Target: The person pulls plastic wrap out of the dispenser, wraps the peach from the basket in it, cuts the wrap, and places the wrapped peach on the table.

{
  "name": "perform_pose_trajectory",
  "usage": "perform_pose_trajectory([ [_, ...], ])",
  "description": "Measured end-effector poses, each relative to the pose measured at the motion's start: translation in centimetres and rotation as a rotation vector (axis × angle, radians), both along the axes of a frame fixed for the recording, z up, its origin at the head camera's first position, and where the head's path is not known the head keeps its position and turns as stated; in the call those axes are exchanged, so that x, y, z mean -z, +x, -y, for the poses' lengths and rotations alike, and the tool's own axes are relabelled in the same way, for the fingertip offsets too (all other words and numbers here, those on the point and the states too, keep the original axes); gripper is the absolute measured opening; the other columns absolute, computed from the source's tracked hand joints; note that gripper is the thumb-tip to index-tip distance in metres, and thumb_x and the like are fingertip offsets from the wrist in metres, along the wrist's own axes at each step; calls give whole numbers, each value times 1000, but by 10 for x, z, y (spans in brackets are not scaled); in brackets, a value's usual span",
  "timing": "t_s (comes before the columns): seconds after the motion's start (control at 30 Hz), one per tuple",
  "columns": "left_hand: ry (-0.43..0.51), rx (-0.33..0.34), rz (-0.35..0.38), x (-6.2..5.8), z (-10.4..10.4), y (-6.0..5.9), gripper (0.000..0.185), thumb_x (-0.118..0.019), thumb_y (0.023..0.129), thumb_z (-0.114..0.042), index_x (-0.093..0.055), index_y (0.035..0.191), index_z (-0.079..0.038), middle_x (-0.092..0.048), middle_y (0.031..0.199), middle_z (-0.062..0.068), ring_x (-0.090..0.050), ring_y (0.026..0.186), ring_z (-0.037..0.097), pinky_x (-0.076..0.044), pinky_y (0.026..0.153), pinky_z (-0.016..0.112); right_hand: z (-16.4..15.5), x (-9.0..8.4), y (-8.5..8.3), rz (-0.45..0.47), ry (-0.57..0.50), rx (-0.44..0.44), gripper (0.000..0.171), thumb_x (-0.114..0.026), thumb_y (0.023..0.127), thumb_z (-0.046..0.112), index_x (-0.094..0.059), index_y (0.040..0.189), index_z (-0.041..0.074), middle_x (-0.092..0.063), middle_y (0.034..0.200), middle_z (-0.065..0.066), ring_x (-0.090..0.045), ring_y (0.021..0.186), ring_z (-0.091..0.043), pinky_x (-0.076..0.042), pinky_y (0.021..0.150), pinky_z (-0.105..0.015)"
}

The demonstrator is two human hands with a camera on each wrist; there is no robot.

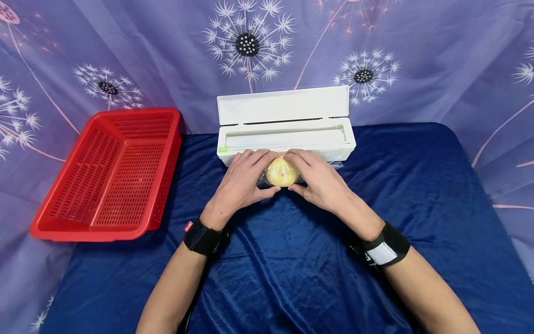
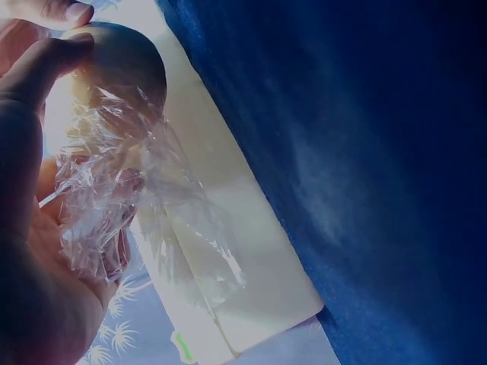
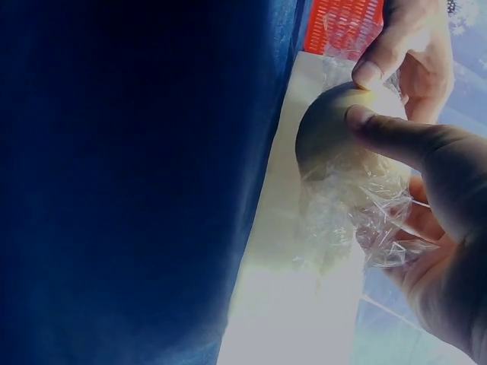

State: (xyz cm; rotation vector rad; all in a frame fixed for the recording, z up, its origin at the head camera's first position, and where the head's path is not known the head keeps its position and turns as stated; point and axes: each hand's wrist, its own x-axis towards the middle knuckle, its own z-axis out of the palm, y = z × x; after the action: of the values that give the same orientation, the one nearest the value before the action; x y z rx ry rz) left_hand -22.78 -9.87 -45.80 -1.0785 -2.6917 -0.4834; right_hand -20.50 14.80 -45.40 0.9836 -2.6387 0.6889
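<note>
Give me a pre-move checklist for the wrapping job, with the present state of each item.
1. Both hands on the fruit: ok. The left hand and right hand cup the yellow round fruit from either side.
2. Cling film around the fruit: ok. Crinkled cling film bunches at its sides in both wrist views.
3. Film cut free from the roll: cannot tell. A sheet trails toward the white dispenser box, but the edge is unclear.
4. Dispenser lid: not ok if it must be closed; it stands open.
5. Red basket within reach: ok, it stands left of the blue cloth.
6. Fruit fully covered: cannot tell.
</note>
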Motion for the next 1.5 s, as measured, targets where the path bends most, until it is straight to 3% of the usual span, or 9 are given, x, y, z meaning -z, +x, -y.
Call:
perform_pose_trajectory([
  [0.27, 38, -8, 35, 1, 1, 0, 91, -88, 85, -49, -46, 157, -14, -62, 142, 4, -58, 117, 27, -45, 102, 48, 0, -1, 0, 21, -26, -14, 76, -96, 79, 12, -55, 142, -1, -60, 142, -21, -58, 132, -39, -47, 110, -52],
  [0.53, 58, -7, 57, 1, 1, -1, 76, -87, 85, -49, -57, 144, -12, -65, 132, 5, -57, 115, 26, -44, 104, 47, -3, 0, -3, 30, -34, -39, 73, -94, 82, 13, -54, 142, 1, -59, 142, -19, -59, 131, -38, -46, 111, -52],
  [0.9, 55, 19, -23, 0, 3, 0, 73, -87, 86, -51, -58, 141, -12, -57, 132, 8, -56, 118, 29, -42, 97, 49, -7, 3, -5, 30, -66, -76, 73, -93, 85, 18, -55, 144, -1, -60, 143, -21, -59, 131, -40, -45, 111, -54],
  [1.3, 37, 17, -17, 1, 4, 1, 81, -84, 89, -50, -50, 151, -12, -60, 130, 7, -56, 117, 29, -41, 97, 47, -10, 3, -6, 46, -76, -82, 71, -89, 89, 20, -54, 147, -2, -59, 145, -24, -57, 135, -42, -43, 113, -55],
  [1.5, 49, 44, -49, 0, 5, 1, 73, -84, 89, -51, -56, 147, -17, -59, 125, 5, -56, 113, 28, -40, 95, 47, -9, 3, -6, 51, -88, -82, 71, -89, 89, 19, -55, 147, -2, -59, 145, -23, -57, 134, -41, -43, 113, -55],
])
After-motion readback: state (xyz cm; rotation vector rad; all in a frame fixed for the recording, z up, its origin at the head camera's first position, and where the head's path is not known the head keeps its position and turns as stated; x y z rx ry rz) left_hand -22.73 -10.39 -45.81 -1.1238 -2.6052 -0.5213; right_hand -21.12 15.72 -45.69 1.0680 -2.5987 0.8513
